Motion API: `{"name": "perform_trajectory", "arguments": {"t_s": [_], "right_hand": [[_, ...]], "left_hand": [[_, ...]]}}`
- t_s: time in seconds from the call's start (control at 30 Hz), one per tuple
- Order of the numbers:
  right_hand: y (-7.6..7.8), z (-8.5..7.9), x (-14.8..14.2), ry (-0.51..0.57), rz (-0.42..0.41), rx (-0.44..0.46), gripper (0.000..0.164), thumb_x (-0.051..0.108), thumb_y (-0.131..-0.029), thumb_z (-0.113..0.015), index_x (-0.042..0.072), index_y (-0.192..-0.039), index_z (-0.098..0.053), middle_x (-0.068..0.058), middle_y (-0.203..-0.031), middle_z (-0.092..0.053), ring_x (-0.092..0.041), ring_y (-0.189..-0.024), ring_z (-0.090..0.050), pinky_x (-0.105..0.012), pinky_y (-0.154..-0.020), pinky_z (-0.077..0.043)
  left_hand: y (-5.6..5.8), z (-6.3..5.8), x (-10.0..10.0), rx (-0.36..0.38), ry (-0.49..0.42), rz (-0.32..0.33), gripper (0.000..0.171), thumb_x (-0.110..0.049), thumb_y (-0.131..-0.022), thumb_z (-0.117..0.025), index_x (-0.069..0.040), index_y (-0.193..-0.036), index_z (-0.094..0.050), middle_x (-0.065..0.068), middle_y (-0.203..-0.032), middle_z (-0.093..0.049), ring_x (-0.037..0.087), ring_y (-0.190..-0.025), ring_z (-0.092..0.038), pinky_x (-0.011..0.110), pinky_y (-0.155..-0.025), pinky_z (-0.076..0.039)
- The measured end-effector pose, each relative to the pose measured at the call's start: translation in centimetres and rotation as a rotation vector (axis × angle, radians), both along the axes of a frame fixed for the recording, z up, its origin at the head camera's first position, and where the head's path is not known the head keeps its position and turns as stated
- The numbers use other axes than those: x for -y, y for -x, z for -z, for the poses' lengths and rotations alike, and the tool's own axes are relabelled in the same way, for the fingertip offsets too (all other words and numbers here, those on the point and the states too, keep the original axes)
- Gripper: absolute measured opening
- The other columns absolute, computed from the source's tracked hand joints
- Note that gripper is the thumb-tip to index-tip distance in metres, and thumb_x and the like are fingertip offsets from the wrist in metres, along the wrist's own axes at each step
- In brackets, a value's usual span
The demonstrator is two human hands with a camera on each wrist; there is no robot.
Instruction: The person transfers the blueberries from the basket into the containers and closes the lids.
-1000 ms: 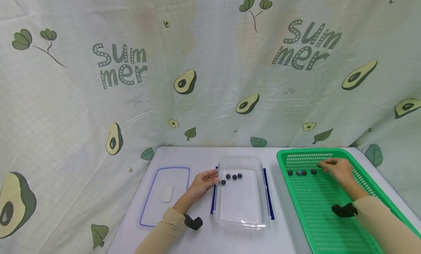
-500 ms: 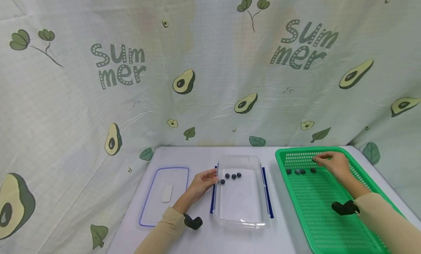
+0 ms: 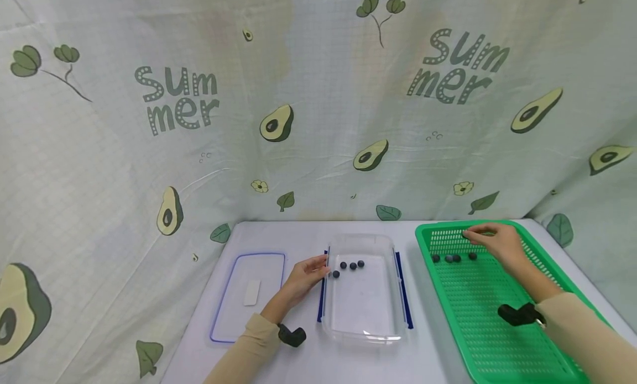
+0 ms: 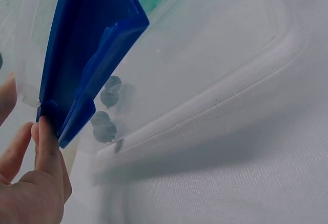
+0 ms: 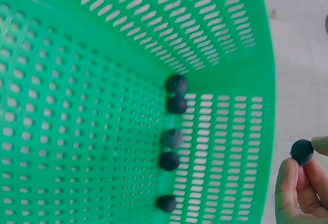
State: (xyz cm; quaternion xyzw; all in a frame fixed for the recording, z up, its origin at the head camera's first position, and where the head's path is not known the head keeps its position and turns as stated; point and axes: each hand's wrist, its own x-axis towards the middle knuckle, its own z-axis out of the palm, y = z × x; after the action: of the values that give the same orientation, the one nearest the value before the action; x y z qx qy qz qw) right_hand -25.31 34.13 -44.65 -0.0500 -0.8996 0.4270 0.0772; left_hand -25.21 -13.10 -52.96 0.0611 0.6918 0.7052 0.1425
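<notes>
A blueberry point(image 5: 302, 151) is pinched between the thumb and fingertips of my right hand point(image 3: 500, 245), above the far end of the green basket point(image 3: 448, 317). Several blueberries point(image 5: 169, 161) lie in a row along the basket's end wall. My left hand point(image 3: 304, 279) holds the near-left wall of a clear plastic container point(image 3: 365, 338). Up close in the left wrist view, its fingertips point(image 4: 47, 131) touch the end of the blue side latch point(image 4: 97, 55). Several blueberries point(image 3: 353, 266) sit inside the container towards its far left, partly blurred through the plastic in the left wrist view.
A clear lid with a blue seal point(image 3: 224, 295) lies flat left of the container, bearing a white rectangular piece point(image 3: 252, 293). Another blue latch point(image 3: 405, 295) hangs open on the container's right side. A printed curtain point(image 3: 318, 96) stands behind the white table point(image 3: 298, 362).
My right hand has lifted a blueberry up off the basket's far end and moved slightly left with it. My left hand stays on the container.
</notes>
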Motion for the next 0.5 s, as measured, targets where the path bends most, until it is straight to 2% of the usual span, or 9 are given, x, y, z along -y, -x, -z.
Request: {"name": "perform_trajectory", "arguments": {"t_s": [0.13, 0.23, 0.33, 0.4, 0.5], "right_hand": [[-0.6, -0.7, 0.9, 0.03, -0.039, 0.002, 0.051, 0.04, -0.093, -0.071, -0.006, -0.116, -0.068, -0.016, -0.103, -0.073, -0.007, -0.076, -0.068, -0.046, -0.077, -0.052], [-1.0, -1.0, 1.5, 0.036, -0.061, -0.005, 0.05, 0.04, -0.092, -0.072, -0.004, -0.115, -0.069, -0.01, -0.1, -0.074, 0.004, -0.075, -0.061, -0.043, -0.077, -0.051], [-1.3, -1.2, 2.0, 0.054, -0.085, -0.019, 0.049, 0.04, -0.092, -0.072, -0.004, -0.114, -0.07, -0.005, -0.1, -0.074, 0.007, -0.077, -0.059, -0.047, -0.082, -0.05], [-1.5, -1.4, 2.4, 0.062, -0.101, -0.028, 0.048, 0.04, -0.092, -0.072, -0.004, -0.114, -0.07, 0.0, -0.099, -0.074, 0.008, -0.079, -0.059, -0.045, -0.083, -0.052], [-1.8, -1.7, 3.0, 0.08, -0.127, -0.036, 0.047, 0.039, -0.092, -0.072, -0.003, -0.114, -0.071, 0.008, -0.097, -0.073, 0.005, -0.081, -0.062, -0.029, -0.079, -0.052]], "left_hand": [[-0.2, -0.3, 0.0, -0.002, 0.021, -0.01, 0.055, -0.015, -0.094, -0.071, 0.006, -0.14, -0.051, 0.027, -0.139, -0.051, 0.022, -0.118, -0.057, 0.029, -0.102, -0.048], [-0.3, -0.5, 0.0, -0.002, 0.023, -0.019, 0.054, -0.015, -0.094, -0.072, 0.006, -0.139, -0.052, 0.023, -0.139, -0.053, 0.024, -0.12, -0.057, 0.031, -0.103, -0.047], [-0.3, -0.5, 0.0, -0.001, 0.019, -0.021, 0.053, -0.014, -0.094, -0.072, 0.006, -0.139, -0.052, 0.023, -0.138, -0.053, 0.023, -0.119, -0.057, 0.03, -0.102, -0.048], [-0.3, -0.5, -0.1, 0.008, 0.014, -0.022, 0.053, -0.014, -0.094, -0.072, 0.005, -0.139, -0.052, 0.023, -0.138, -0.053, 0.021, -0.118, -0.058, 0.03, -0.102, -0.048], [-0.3, -0.5, -0.1, 0.014, 0.015, -0.02, 0.054, -0.015, -0.094, -0.072, 0.005, -0.14, -0.052, 0.024, -0.139, -0.052, 0.02, -0.117, -0.058, 0.029, -0.102, -0.048]]}}
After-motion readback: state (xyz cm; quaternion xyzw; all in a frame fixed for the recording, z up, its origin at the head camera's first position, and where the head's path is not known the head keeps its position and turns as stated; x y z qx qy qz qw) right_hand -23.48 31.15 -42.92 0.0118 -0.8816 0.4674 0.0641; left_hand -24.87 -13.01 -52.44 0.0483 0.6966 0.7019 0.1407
